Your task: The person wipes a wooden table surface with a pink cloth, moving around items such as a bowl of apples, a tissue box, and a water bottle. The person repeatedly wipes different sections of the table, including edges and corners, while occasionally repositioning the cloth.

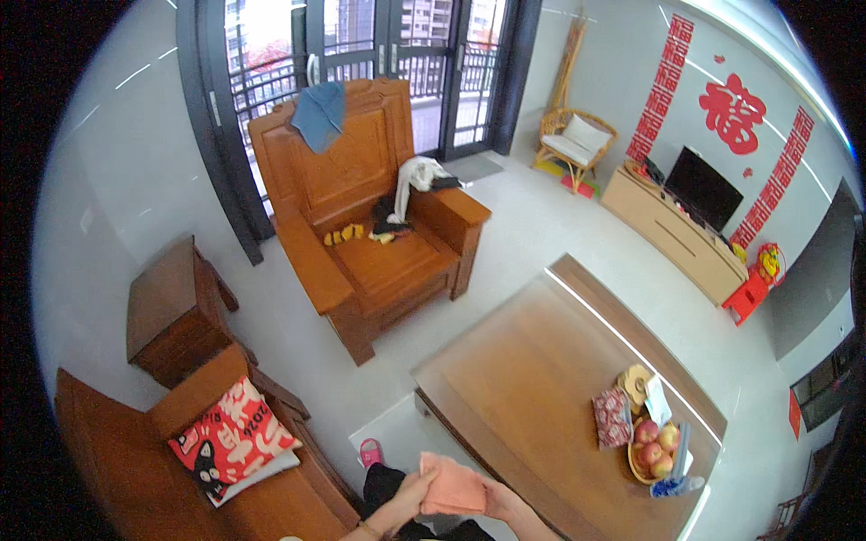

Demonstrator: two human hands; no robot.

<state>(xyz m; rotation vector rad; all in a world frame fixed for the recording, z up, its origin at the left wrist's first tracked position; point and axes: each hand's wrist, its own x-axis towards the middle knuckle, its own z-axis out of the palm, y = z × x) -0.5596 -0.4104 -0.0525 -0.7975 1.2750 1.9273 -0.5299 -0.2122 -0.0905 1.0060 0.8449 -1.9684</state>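
Observation:
Between my two hands is a folded salmon-pink cloth [453, 485], held above my lap near the bottom of the view. My left hand [409, 492] grips its left edge, thumb on top. At the right edge, my right hand [499, 499] has hold of it, its fingers partly hidden behind the cloth. To the right of the cloth is the long side of a wooden coffee table [514, 379] with a clear cover. Below my left hand show dark trousers and a pink slipper [371, 453].
A wooden armchair [365, 264] holds clothes and a blue cloth [319, 116]. To the left, a red patterned cushion [237, 439] lies on a wooden sofa [284, 500], beside a side table [162, 297]. On the coffee table are a fruit basket [653, 453] and a patterned pouch [613, 418].

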